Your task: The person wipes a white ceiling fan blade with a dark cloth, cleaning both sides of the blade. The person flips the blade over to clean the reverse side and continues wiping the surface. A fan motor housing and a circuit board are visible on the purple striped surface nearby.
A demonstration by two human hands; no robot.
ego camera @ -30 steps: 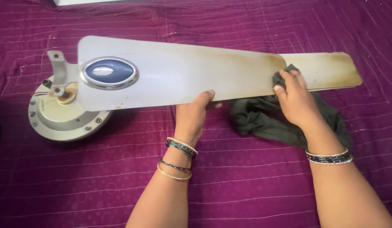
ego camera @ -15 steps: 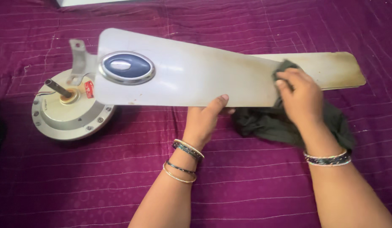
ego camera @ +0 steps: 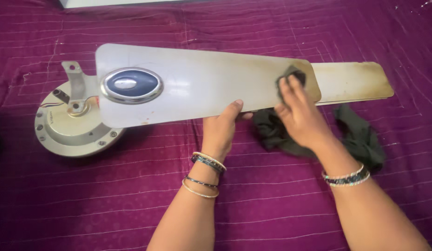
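Since the earlier frames our right hand (ego camera: pixel 302 116) has slid the dark cloth (ego camera: pixel 290 76) leftward along the fan blade (ego camera: pixel 206 86), off the stained tip and onto the edge of the upper blade, and the blade w/ its oval blue badge (ego camera: pixel 131 85) now sits further right over the motor hub (ego camera: pixel 74 128). Left hand (ego camera: pixel 223 128) pinches the near edge of the blade from below, thumb on top, fingers under & hidden, so we can't tell how tight that grip is. Right hand is flat, fingers spread, pressing a bunched bit of cloth down; the rest of the cloth trails off the blade onto the purple quilted bedspread (ego camera: pixel 109 200). A second blade (ego camera: pixel 353 81) sticks out to the right beneath the first, yellow-brown grime on it. Risks as we judge them: pressing hard w/ one hand while the other holds only an edge could flex the thin blade or tip it off the hub; the hub rests on soft bedding, so it may rock; loose cloth could snag on the blade edge; grime could smear onto the bedspread.
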